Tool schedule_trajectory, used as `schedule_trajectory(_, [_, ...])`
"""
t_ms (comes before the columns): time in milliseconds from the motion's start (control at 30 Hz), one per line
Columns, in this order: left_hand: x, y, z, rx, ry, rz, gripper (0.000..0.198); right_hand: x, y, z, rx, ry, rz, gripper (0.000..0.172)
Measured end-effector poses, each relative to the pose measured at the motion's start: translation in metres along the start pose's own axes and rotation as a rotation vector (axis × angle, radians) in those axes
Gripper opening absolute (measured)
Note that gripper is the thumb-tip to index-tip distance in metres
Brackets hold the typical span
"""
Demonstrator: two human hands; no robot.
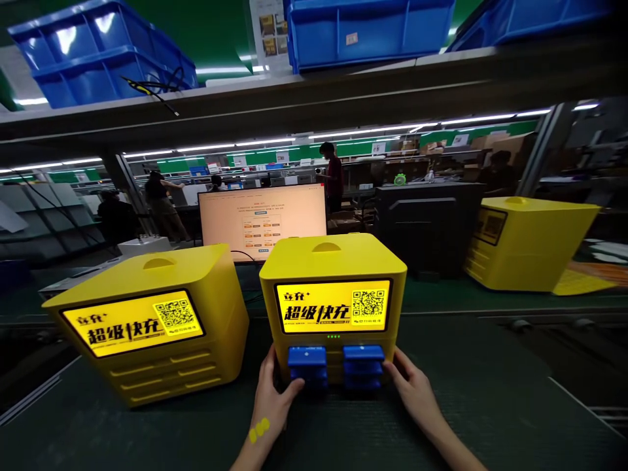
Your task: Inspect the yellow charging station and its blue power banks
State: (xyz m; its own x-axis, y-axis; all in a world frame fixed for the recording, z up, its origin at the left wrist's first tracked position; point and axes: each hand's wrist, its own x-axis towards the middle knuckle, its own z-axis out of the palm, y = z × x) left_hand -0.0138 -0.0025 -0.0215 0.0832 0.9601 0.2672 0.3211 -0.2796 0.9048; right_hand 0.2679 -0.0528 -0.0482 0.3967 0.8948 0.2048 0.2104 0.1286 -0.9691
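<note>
A yellow power bank rental station (333, 257) stands upright in front of me, its screen (333, 306) lit with black characters and a QR code. Below a row of small green lights, blue power banks (307, 358) stick out of its slots in two columns. My left hand (275, 396) grips the lower left side, with the thumb in front by the left column. On the lower right side, my right hand (412, 386) is curled round the edge, its thumb close to the right column of power banks. The fingers behind the sides are partly hidden.
Left of it stands a second yellow station (230, 327), also lit, its slots without blue power banks. Another yellow station (534, 242) is at the right, beside a black case (426, 229). A monitor (220, 222) stands behind. Blue bins (373, 36) line the overhead shelf. People are farther back.
</note>
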Motion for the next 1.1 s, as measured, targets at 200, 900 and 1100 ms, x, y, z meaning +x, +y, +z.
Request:
schedule_trajectory(200, [0.005,0.020,0.008,-0.212,0.063,-0.080,0.085,0.001,0.002,0.000,0.027,-0.005,0.009,0.060])
schedule_trajectory(900, [0.002,0.002,0.011,0.037,0.089,0.025,0.084,-0.016,-0.027,0.015,-0.155,0.042,-0.164,0.071])
schedule_trajectory(1100, [0.012,0.023,0.016,-0.114,0.121,-0.040,0.079,-0.008,-0.059,0.022,0.042,0.087,-0.087,0.073])
